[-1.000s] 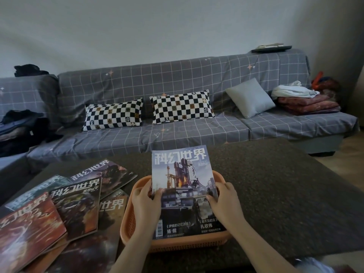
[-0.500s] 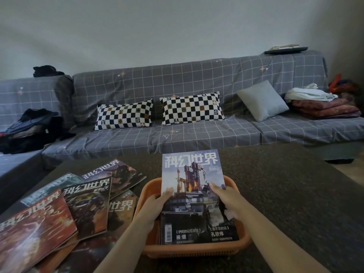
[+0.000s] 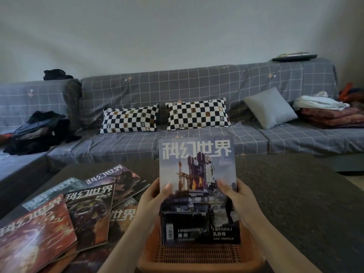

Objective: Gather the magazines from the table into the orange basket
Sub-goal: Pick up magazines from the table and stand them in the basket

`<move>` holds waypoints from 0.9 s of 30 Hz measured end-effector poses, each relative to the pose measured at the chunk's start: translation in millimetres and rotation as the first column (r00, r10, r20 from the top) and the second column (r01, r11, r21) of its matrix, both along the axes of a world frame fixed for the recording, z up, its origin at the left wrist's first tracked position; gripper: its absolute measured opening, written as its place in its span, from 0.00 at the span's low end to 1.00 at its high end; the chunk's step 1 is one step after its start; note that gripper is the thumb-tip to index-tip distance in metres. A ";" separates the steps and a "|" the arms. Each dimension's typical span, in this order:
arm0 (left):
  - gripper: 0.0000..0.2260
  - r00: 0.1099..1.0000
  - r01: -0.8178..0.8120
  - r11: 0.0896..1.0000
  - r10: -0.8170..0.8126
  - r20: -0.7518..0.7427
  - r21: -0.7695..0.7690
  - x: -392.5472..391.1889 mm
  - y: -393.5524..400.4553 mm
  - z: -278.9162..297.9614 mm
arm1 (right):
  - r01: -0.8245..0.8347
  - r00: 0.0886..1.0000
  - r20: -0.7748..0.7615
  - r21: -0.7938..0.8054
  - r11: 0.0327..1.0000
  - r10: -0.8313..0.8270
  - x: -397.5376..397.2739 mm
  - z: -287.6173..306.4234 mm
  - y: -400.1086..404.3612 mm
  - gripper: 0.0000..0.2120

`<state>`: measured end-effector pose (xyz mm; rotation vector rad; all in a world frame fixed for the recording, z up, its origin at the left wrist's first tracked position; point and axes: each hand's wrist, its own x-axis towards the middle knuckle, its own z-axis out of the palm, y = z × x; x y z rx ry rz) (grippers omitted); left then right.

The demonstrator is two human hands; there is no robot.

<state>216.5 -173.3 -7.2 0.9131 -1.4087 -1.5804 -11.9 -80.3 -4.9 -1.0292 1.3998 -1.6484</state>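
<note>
A magazine [image 3: 198, 174] with a rocket-and-tower cover stands nearly upright, its bottom edge down inside the orange basket [image 3: 197, 255] at the near table edge. My left hand [image 3: 152, 201] grips its left edge, thumb on the cover. My right hand [image 3: 235, 198] grips its right edge the same way. Several more magazines [image 3: 88, 209] lie overlapping on the dark table to the left, among them a red-covered one [image 3: 33, 235] nearest me.
The dark speckled table [image 3: 295, 194] stretches to the right of the basket. Behind it runs a grey checked sofa [image 3: 177, 87] with two checkered pillows, a grey cushion [image 3: 270, 107], folded blankets at right and dark clothes at left.
The magazine lay flat across the basket; both hands have tipped it up to nearly vertical with its lower edge inside. The view has shifted closer and slightly left.
</note>
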 end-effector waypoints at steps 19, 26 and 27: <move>0.48 0.990 0.125 0.991 -0.127 -0.055 -0.047 -13.9 -17.4 -4.8 | -0.022 0.993 -0.114 -0.032 0.999 0.018 1.1 -7.5 -6.3 0.30; 0.44 0.985 0.065 0.998 -0.062 -0.159 0.016 -16.0 -31.0 -4.6 | -0.052 0.999 0.006 -0.162 0.985 0.054 10.8 -3.0 -16.4 0.33; 0.48 0.985 0.074 0.997 -0.071 -0.157 0.013 -15.9 -33.3 -3.8 | -0.051 0.998 0.014 -0.165 0.985 0.054 10.3 -2.6 -18.3 0.31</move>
